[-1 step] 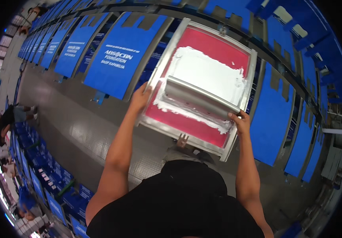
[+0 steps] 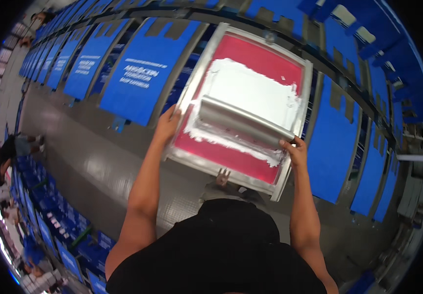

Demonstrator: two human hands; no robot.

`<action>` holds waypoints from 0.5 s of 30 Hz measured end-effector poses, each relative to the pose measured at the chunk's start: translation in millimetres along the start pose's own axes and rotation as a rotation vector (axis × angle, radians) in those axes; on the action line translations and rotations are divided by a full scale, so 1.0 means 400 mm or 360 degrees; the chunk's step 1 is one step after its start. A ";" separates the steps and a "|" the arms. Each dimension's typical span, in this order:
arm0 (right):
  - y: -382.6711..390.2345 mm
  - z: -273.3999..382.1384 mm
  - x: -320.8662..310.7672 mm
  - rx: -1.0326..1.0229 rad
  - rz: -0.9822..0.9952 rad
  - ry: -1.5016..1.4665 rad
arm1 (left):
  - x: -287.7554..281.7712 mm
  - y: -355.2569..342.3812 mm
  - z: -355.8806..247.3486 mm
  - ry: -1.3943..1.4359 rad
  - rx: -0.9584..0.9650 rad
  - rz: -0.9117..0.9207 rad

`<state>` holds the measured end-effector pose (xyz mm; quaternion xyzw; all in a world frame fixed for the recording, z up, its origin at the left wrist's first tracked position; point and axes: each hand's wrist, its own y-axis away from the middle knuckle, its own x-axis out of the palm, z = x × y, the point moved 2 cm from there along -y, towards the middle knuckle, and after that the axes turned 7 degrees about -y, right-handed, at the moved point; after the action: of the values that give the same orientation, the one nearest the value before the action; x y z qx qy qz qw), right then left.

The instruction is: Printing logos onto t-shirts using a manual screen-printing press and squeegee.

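A screen printing frame (image 2: 297,103) with pale metal rails and red mesh hangs tilted in front of me. White ink (image 2: 250,90) covers the mesh's middle in a ragged-edged patch. Across the ink lies a long metal squeegee (image 2: 245,119), sloping down to the right. My left hand (image 2: 167,125) is closed on the frame's left rail. My right hand (image 2: 295,151) is closed around the right rail beside the squeegee's end, its thumb on top by that end. The fingers beneath both rails are hidden.
Blue printed panels (image 2: 140,73) stand in a long row to the left, more blue panels (image 2: 331,142) to the right. A metal clamp (image 2: 270,37) sits at the frame's far rail, a pronged bracket (image 2: 222,176) at its near one. Another person (image 2: 12,149) bends over at far left.
The frame, squeegee and both hands sit slightly farther left in the picture, as do the nearby panels. Both hands keep the same hold.
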<state>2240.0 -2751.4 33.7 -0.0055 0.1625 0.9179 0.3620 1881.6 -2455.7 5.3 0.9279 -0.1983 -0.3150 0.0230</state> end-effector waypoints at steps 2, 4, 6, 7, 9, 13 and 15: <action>0.028 0.050 -0.006 -0.0026 0.0036 -0.0171 | -0.034 0.031 -0.039 -0.0159 0.0047 0.0059; 0.032 0.018 -0.042 -0.0080 -0.0021 -0.0203 | -0.060 0.080 -0.134 0.0149 -0.0033 0.0145; 0.061 0.052 -0.155 -0.0193 0.0060 -0.0230 | 0.038 0.181 -0.192 0.0286 -0.0068 0.0151; 0.075 0.055 -0.212 -0.0231 0.0033 -0.0181 | 0.102 0.216 -0.205 0.0264 -0.0132 0.0170; 0.105 0.040 -0.382 -0.0231 -0.0023 -0.0123 | 0.261 0.260 -0.177 0.0309 0.0034 0.0104; 0.097 -0.015 -0.320 -0.0233 -0.0167 -0.0098 | 0.278 0.134 -0.162 0.0305 0.0069 0.0355; 0.085 -0.023 -0.338 -0.0176 -0.0174 -0.0095 | 0.323 0.142 -0.127 0.0331 0.0012 0.0375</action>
<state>2316.0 -2867.2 52.2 -0.0071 0.1001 0.9041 0.4154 1985.2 -2561.7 -18.8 0.9259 -0.3035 -0.2116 0.0768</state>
